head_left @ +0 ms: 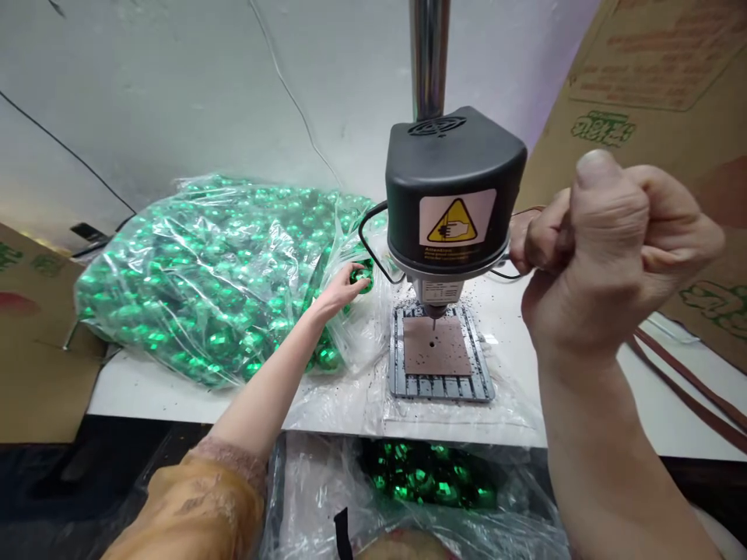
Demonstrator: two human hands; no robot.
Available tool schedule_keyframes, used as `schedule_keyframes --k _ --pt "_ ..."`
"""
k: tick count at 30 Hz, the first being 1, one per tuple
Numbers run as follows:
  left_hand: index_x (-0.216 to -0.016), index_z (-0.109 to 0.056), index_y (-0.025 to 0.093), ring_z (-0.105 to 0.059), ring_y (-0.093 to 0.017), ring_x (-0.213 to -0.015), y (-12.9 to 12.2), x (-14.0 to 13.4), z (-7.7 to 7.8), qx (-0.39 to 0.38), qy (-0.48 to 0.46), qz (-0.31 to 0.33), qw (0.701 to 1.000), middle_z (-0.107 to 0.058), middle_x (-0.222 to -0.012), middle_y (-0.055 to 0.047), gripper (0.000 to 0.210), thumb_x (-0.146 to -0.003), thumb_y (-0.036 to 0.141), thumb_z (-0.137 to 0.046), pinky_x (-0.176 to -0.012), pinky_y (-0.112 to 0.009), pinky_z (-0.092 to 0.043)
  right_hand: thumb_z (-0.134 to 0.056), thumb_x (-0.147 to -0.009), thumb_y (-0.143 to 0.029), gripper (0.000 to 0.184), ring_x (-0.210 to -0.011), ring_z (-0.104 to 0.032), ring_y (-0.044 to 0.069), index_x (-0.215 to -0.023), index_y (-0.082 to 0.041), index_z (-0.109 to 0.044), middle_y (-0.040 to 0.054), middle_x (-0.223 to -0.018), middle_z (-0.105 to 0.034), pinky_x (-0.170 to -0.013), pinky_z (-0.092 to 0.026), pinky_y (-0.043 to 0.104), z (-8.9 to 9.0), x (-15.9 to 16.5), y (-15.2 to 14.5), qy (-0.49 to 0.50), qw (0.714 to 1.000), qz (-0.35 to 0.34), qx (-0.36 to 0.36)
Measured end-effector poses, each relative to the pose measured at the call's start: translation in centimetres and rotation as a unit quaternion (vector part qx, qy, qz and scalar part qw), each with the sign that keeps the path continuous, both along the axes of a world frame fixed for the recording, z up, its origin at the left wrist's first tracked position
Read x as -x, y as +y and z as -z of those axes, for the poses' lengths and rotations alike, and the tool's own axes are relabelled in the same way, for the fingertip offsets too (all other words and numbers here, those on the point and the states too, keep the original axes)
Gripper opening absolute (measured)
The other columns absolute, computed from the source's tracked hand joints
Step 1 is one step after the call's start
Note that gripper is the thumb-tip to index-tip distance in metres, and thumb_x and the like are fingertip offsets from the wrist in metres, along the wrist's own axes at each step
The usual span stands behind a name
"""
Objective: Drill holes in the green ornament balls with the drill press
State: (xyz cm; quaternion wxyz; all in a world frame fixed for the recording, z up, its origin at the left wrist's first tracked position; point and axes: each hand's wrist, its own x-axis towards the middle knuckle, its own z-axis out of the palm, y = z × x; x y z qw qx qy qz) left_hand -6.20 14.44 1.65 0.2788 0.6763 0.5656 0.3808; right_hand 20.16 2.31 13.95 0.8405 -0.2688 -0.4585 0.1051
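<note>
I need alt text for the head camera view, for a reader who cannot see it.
A person's left hand holds a shiny green ball beside a clear bag full of more; the right hand is closed beside a black drill press. Under its bit lies a brown board on a slotted base.

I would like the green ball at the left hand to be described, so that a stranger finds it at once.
Find the black drill head with its yellow warning label; left of it lies a large clear bag of green balls. At the bag's right side is the left hand. The wanted ball is between its thumb and fingers, unlike those heaped beside it.
</note>
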Motion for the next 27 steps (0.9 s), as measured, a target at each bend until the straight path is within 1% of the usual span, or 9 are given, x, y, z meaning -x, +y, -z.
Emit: schedule_keyframes --k 2,4,6,9,12,15,18,23,27 --pt "-0.108 -0.066 0.019 -0.061 -0.017 -0.08 -2.4 -0.2 0.4 -0.01 -0.007 -0.023 1.0 -0.066 -0.093 -0.002 0.034 -0.076 0.024 -0.077 -0.076 -0.031 -0.052 -0.065 -0.092 -0.027 0.044 -0.038 -0.034 0.007 -0.055 -0.023 -0.041 -0.0082 -0.045 -0.039 -0.041 -0.028 0.032 0.0 0.0 0.0 0.005 1.0 -0.003 -0.004" --pt "-0.114 -0.063 0.02 -0.063 -0.017 -0.083 -4.9 -0.8 1.0 -0.026 -0.043 -0.015 0.999 -0.067 -0.101 -0.003 0.045 -0.073 0.027 -0.083 -0.076 -0.03 -0.052 -0.065 -0.092 -0.027 0.044 -0.038 -0.035 0.007 -0.056 -0.023 -0.04 -0.0085 -0.045 -0.039 -0.04 -0.028 0.032 0.1 0.0 0.0 0.005 1.0 -0.005 -0.008" --pt "-0.121 -0.061 0.022 -0.066 -0.018 -0.088 -7.0 -1.7 1.8 0.005 -0.11 0.046 0.993 -0.068 -0.108 -0.005 0.054 -0.075 0.033 -0.086 -0.08 -0.031 -0.053 -0.064 -0.092 -0.026 0.044 -0.038 -0.035 0.007 -0.056 -0.023 -0.04 -0.0087 -0.045 -0.039 -0.041 -0.028 0.032 0.1 0.0 0.0 0.005 1.0 -0.008 -0.015" --pt "-0.128 -0.06 0.021 -0.069 -0.021 -0.098 -9.1 -3.4 3.5 0.092 -0.198 0.142 0.965 -0.071 -0.114 -0.008 0.06 -0.079 0.046 -0.085 -0.086 -0.034 -0.055 -0.064 -0.092 -0.025 0.043 -0.038 -0.034 0.008 -0.058 -0.024 -0.038 -0.0087 -0.045 -0.039 -0.042 -0.029 0.033 0.0 0.1 0.0 0.008 1.0 -0.017 -0.017" --pt "-0.124 -0.06 0.02 -0.068 -0.021 -0.101 -9.9 -4.6 4.9 0.115 -0.214 0.156 0.957 -0.071 -0.113 -0.008 0.061 -0.08 0.052 -0.086 -0.089 -0.035 -0.054 -0.064 -0.092 -0.025 0.042 -0.04 -0.032 0.009 -0.058 -0.025 -0.038 -0.0084 -0.045 -0.038 -0.043 -0.029 0.033 -0.1 0.1 0.0 0.014 1.0 -0.018 -0.016" --pt "-0.121 -0.06 0.019 -0.068 -0.02 -0.098 -10.1 -5.3 5.6 0.117 -0.192 0.152 0.963 -0.071 -0.111 -0.008 0.058 -0.08 0.051 -0.087 -0.088 -0.034 -0.055 -0.064 -0.091 -0.026 0.043 -0.041 -0.031 0.01 -0.057 -0.026 -0.038 -0.0075 -0.045 -0.037 -0.043 -0.029 0.035 -0.2 0.1 -0.1 0.01 1.0 -0.012 -0.01" --pt "-0.126 -0.061 0.018 -0.067 -0.019 -0.094 -10.3 -5.7 5.3 0.112 -0.158 0.159 0.968 -0.071 -0.112 -0.008 0.058 -0.082 0.047 -0.085 -0.084 -0.033 -0.054 -0.063 -0.092 -0.026 0.043 -0.041 -0.031 0.011 -0.057 -0.026 -0.038 -0.0065 -0.046 -0.036 -0.043 -0.028 0.035 -0.1 0.1 -0.1 -0.002 1.0 -0.009 -0.011" --pt "-0.13 -0.065 0.019 -0.059 -0.014 -0.078 -10.8 -6.5 4.3 0.095 -0.071 0.18 0.977 -0.072 -0.101 -0.004 0.054 -0.083 0.042 -0.082 -0.069 -0.027 -0.05 -0.063 -0.093 -0.028 0.044 -0.042 -0.032 0.01 -0.057 -0.024 -0.037 -0.0061 -0.046 -0.033 -0.044 -0.029 0.034 0.0 0.0 0.0 -0.015 1.0 0.009 -0.008" --pt "-0.126 -0.069 0.021 -0.061 -0.016 -0.083 -10.7 -7.4 4.2 0.035 -0.03 0.176 0.983 -0.07 -0.103 -0.004 0.05 -0.081 0.037 -0.083 -0.073 -0.028 -0.051 -0.062 -0.094 -0.029 0.045 -0.044 -0.031 0.01 -0.059 -0.024 -0.033 -0.006 -0.048 -0.034 -0.045 -0.03 0.034 0.1 0.0 -0.1 -0.02 1.0 -0.002 0.001"
